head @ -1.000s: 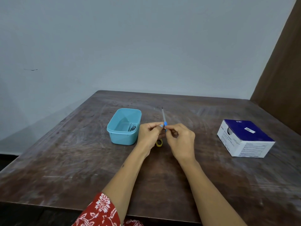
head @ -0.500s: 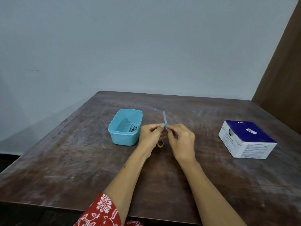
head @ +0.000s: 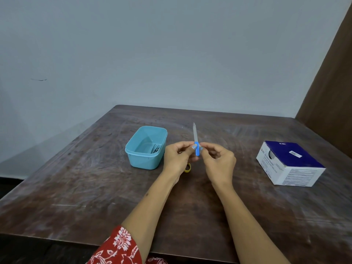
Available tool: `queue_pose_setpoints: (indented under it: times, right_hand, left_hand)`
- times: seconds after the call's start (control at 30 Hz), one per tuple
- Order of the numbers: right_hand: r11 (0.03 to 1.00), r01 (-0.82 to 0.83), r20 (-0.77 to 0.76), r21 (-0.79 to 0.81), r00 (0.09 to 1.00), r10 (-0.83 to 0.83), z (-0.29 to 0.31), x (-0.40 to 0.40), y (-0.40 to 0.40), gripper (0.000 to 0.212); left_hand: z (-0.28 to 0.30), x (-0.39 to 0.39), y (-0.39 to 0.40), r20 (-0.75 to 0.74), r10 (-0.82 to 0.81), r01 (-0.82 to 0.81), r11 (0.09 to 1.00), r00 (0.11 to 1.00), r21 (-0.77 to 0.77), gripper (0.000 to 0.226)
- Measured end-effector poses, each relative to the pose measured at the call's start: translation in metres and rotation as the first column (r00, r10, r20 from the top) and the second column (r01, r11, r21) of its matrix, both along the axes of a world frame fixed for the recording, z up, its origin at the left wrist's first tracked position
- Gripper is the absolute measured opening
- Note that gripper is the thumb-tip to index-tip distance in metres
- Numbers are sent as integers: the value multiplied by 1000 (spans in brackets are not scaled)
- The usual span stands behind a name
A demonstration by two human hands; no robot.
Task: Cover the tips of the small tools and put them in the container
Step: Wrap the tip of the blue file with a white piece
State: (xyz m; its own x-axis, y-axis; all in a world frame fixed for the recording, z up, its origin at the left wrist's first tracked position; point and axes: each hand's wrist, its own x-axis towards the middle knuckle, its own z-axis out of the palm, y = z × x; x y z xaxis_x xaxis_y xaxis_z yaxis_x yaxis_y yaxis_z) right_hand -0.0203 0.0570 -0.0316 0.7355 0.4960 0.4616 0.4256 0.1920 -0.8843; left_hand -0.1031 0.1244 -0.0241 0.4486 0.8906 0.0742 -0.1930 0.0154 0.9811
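Observation:
A small tool (head: 195, 137) with a grey pointed shaft and a blue handle stands nearly upright above the table's middle. My left hand (head: 178, 160) and my right hand (head: 218, 162) both pinch its blue handle from either side. Its tip points up and away from me and looks bare. The light blue container (head: 133, 151) sits just left of my left hand, with a few thin metal tools lying inside it. A small yellow ring-shaped piece (head: 187, 168) lies on the table under my hands, partly hidden.
A white and dark blue cardboard box (head: 289, 162) sits at the right of the wooden table (head: 85, 187). A wall runs behind the table and a brown panel stands at the far right. A red floral sleeve (head: 118, 246) shows at the bottom.
The tool has tipped slightly more upright and more of its blue handle shows between my fingers. Both hands stay in nearly the same place.

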Motion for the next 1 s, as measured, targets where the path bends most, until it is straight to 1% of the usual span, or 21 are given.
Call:
queue_pose_setpoints:
  times: [0.1,0.17,0.2,0.27,0.37,0.47,0.63,0.73,0.83,0.9,1.0]
  right_hand:
    - [1000,-30,-9,-8,1000,30,-2,0,2,25]
    - [999,-35,7,-1,999,35,-4,0,2,27]
    - [999,-35,34,-2,999,35,-4,0,2,28]
    - [1000,-23,138,-15,990,25,-5,0,1,26]
    - [1000,6,279,-16,960,-1,-7,1,1,22]
    - [999,30,359,-33,933,-16,-8,0,1,20]
    - [995,95,457,-9,886,-81,-6,1,1,23]
    - [995,88,473,-56,880,-51,-8,1,1,19]
    - [988,96,439,-119,898,-34,-10,0,2,16]
    - [986,109,438,-123,898,-45,-10,0,3,17]
    - [990,116,458,-79,887,-68,-7,1,2,19]
  left_hand:
    - [-1,0,-1,27,-11,10,1000,1000,11,19]
    - [-2,1,-1,18,-2,2,1000,1000,19,20]
    - [-2,1,-1,7,1,-2,1000,1000,20,19]
    - [-2,2,-1,5,3,-3,1000,1000,4,16]
    - [-2,3,-1,4,23,-23,999,1000,-35,18]
    - [-3,3,3,-10,28,-29,999,1000,-24,18]
    - [-1,2,-3,-12,-96,95,995,995,-32,24]
    - [-3,2,0,-46,-47,47,999,998,-5,24]
    - [-5,2,5,-44,23,-24,1000,999,-18,23]
    - [-5,2,4,-30,7,-8,999,1000,-35,22]
    - [-2,2,-2,1,-58,58,998,998,-37,22]
